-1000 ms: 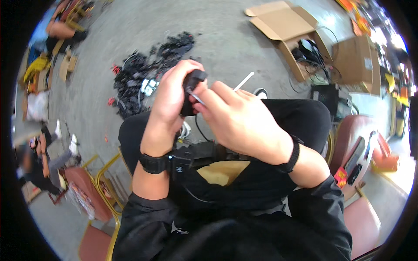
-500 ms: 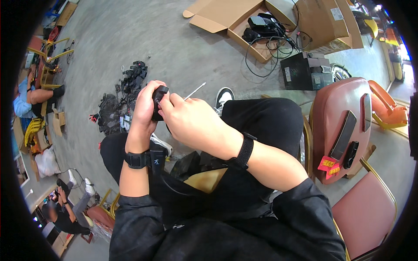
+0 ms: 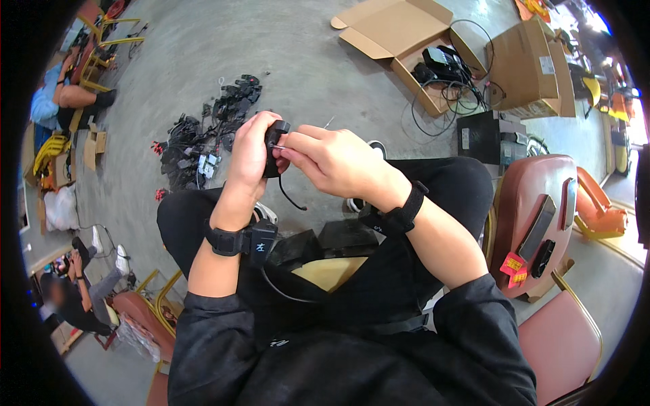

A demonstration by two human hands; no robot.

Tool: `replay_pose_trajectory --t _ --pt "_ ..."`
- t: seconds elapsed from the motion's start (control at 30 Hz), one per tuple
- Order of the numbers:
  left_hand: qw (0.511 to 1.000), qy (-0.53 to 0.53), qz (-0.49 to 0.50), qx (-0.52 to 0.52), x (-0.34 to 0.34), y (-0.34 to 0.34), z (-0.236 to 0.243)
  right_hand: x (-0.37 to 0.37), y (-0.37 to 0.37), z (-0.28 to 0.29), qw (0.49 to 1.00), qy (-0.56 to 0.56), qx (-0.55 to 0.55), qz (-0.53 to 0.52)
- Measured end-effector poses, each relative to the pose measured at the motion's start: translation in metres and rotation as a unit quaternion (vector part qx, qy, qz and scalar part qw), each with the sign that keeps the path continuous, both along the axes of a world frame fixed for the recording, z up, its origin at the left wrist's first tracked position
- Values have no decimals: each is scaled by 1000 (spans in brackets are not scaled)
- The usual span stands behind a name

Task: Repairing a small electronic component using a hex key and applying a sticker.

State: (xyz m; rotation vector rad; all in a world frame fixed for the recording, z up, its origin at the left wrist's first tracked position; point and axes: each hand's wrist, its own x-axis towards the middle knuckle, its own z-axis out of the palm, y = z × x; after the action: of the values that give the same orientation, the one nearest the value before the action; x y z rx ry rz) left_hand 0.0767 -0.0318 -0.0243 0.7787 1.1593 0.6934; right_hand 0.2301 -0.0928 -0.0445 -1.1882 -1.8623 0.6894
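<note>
My left hand (image 3: 249, 154) is closed around a small black device (image 3: 272, 162), a rounded block with a short black cable (image 3: 291, 196) hanging from its lower end. Pinched in the fingers of my right hand (image 3: 342, 162) is a thin metal rod-like tool (image 3: 278, 147), whose tip touches or nearly touches the device's side. The tool's exact kind is hard to make out, since my fingers cover most of it. Both wrists wear black straps, with a small black box on the left one (image 3: 261, 242).
A heap of black parts and cables (image 3: 186, 152) lies on the floor ahead. An open cardboard box (image 3: 433, 98) with black gear stands far right, beside a black box (image 3: 484, 139). A pinkish chair seat (image 3: 521, 223) holds phones. Two people sit at the left.
My right hand has turned, so the tool's metal end now points at the device instead of out to the upper right. The device's cable has come into view.
</note>
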Motion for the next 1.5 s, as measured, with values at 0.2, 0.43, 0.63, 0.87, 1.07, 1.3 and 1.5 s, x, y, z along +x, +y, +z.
replay_pose_trajectory --t 0.2,0.43,0.63,0.87,1.07,1.3,1.5 --pt "999 26 27 0 -46 -10 -12 -38 6 -14 996 -30 23 79" --pt "998 15 61 -20 -84 -9 -21 -77 16 -4 991 2 -79 111" --pt "997 -47 58 -6 -96 -4 -16 -90 16 27 957 73 -260 105" --pt "997 -66 35 -16 -100 -18 -5 -90 -1 27 683 449 -566 104" --pt "996 -81 44 14 -94 -15 -10 -82 0 26 597 530 -592 105" --pt "977 -191 53 -83 -99 -15 -14 -86 -14 25 901 220 -370 53" --pt "986 -140 3 -91 -92 -21 -4 -83 -16 21 993 30 -94 63"
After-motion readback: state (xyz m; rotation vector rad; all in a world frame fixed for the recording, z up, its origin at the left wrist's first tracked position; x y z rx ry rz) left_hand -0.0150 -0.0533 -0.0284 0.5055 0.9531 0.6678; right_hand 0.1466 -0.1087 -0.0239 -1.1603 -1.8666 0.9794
